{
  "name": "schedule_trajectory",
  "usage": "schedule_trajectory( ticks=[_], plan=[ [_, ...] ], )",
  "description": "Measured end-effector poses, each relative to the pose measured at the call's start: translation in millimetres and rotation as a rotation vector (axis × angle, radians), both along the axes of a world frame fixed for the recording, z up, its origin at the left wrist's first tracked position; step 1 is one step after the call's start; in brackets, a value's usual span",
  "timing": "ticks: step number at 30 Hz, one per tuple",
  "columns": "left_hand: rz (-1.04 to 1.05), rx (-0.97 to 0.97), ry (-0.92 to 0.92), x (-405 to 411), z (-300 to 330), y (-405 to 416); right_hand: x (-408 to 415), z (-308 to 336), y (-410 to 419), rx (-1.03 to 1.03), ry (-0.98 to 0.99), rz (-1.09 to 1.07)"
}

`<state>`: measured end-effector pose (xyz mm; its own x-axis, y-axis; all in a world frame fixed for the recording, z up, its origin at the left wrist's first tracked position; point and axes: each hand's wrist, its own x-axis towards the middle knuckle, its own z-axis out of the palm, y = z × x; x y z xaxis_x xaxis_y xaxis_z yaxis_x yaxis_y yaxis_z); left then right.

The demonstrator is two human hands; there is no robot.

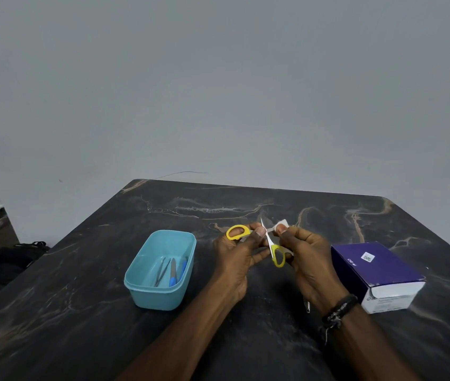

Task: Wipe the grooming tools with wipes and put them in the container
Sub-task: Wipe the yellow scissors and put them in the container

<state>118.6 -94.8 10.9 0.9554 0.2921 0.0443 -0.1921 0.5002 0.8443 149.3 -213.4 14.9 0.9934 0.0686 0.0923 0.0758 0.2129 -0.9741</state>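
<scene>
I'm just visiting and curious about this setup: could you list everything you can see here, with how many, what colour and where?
table: one, dark marbled, under everything
tub: one, light blue, left of the hands
tools in tub: three or so, silver and blue, lying inside; tweezers among them, the rest hard to tell
scissors: one pair, yellow handles, opened wide, held above the table
wipe: one, white, against a scissor blade
box: one, dark blue and white, right of the hands
small metal thing: one, silver, mostly hidden beneath the right wrist
bag: one, black, floor at left
wristband: one, black, right wrist
left hand: grips the scissors
right hand: pinches the wipe
</scene>
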Motion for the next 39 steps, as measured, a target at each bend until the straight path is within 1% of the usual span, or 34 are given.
schedule_trajectory(
  ticks=[7, 9, 13, 15, 20, 25, 29, 31, 33, 34, 36, 39],
  plan=[
    [-0.011, 0.040, 0.013, 0, -3, -1, -6, -3, 8, -0.070, -0.046, 0.058],
    [-0.009, 0.031, 0.020, 0, -2, -1, -4, -2, 7, -0.047, -0.044, 0.020],
    [-0.003, 0.003, 0.026, 0, 0, -1, 2, -4, 4, 0.039, 0.022, -0.061],
    [0.002, 0.003, 0.033, -1, -1, -1, 1, -4, 5, 0.025, 0.030, -0.052],
    [-0.009, -0.009, 0.036, 1, -3, -1, -3, -5, 9, -0.046, -0.030, -0.006],
    [0.005, -0.026, 0.033, 1, -1, -1, 3, -4, 4, 0.031, 0.007, -0.103],
    [0.009, -0.026, 0.044, 1, 0, -1, 5, -5, 4, 0.027, 0.019, -0.119],
    [0.000, -0.004, 0.041, 1, 0, 1, 8, -3, 1, 0.059, 0.007, -0.172],
    [-0.016, 0.042, 0.034, 1, 0, 3, 12, 0, -6, 0.072, -0.052, -0.249],
    [-0.020, 0.067, 0.032, 1, 1, 5, 12, 3, -10, 0.021, -0.109, -0.275],
    [-0.023, 0.127, 0.028, 1, 1, 6, 11, 5, -15, -0.157, -0.253, -0.268],
    [-0.041, 0.219, 0.010, 0, 0, 5, 7, 8, -13, -0.381, -0.363, -0.161]
  ],
)
